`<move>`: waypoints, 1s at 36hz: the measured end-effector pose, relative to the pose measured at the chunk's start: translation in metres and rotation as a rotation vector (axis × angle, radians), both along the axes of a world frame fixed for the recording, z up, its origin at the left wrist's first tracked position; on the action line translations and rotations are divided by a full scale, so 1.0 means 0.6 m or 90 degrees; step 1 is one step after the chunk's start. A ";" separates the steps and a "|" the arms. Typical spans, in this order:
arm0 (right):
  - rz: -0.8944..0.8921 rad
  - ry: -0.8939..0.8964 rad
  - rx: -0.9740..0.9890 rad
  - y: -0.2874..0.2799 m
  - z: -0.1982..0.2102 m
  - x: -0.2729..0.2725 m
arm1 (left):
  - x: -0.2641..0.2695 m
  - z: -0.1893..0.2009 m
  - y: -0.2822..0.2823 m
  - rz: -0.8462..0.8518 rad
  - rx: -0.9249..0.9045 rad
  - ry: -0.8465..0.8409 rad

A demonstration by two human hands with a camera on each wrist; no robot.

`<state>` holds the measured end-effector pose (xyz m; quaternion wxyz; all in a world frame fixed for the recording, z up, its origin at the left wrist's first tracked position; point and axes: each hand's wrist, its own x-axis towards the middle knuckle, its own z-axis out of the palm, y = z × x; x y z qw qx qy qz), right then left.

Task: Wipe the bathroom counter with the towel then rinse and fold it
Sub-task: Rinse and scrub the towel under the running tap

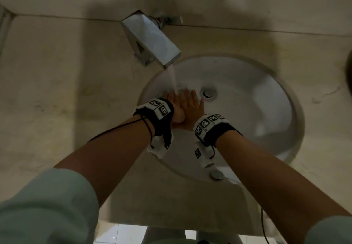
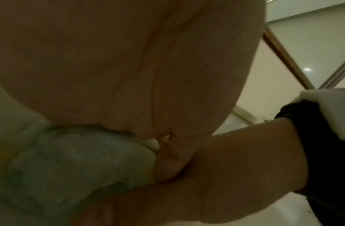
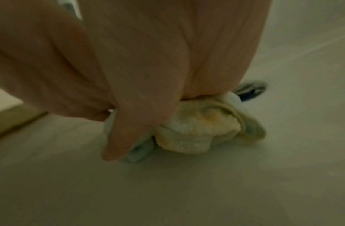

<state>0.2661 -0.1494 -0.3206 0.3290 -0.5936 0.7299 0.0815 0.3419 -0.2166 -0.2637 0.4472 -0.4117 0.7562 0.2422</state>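
Both my hands are down in the white sink basin (image 1: 266, 83), under the water stream (image 1: 174, 79) from the chrome faucet (image 1: 152, 39). My right hand (image 1: 191, 100) lies across my left hand (image 1: 168, 99), and the fingers of both look straight as they press down. The towel is almost hidden in the head view. The left wrist view shows the pale, wet towel (image 2: 80, 160) bunched beneath my left palm (image 2: 129, 61). In the right wrist view the towel (image 3: 197, 131), crumpled cream and pale blue, sits squashed on the basin floor under my right hand (image 3: 148, 61).
The chrome drain (image 1: 208, 93) sits just right of my fingers and also shows as the drain (image 3: 251, 90) behind the towel. A beige stone counter (image 1: 57, 91) surrounds the basin. A round chrome fitting (image 1: 217, 175) sits at the basin's near rim.
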 end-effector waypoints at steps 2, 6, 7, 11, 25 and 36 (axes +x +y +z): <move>0.004 0.010 0.013 -0.007 -0.005 0.000 | 0.000 -0.004 -0.006 0.009 0.005 -0.013; 0.018 0.059 0.059 -0.020 -0.012 0.004 | -0.003 -0.014 -0.006 -0.001 0.001 -0.019; 0.023 0.074 0.065 -0.023 -0.014 0.005 | -0.006 -0.014 -0.002 -0.014 -0.005 -0.024; 0.025 0.101 0.067 -0.025 -0.026 0.002 | -0.012 -0.017 0.006 -0.036 -0.008 -0.015; 0.040 0.049 0.131 -0.051 -0.001 -0.022 | -0.032 0.001 -0.020 -0.065 0.026 -0.028; -0.096 0.011 -0.010 -0.054 0.096 -0.031 | 0.006 0.048 -0.036 0.120 0.012 0.141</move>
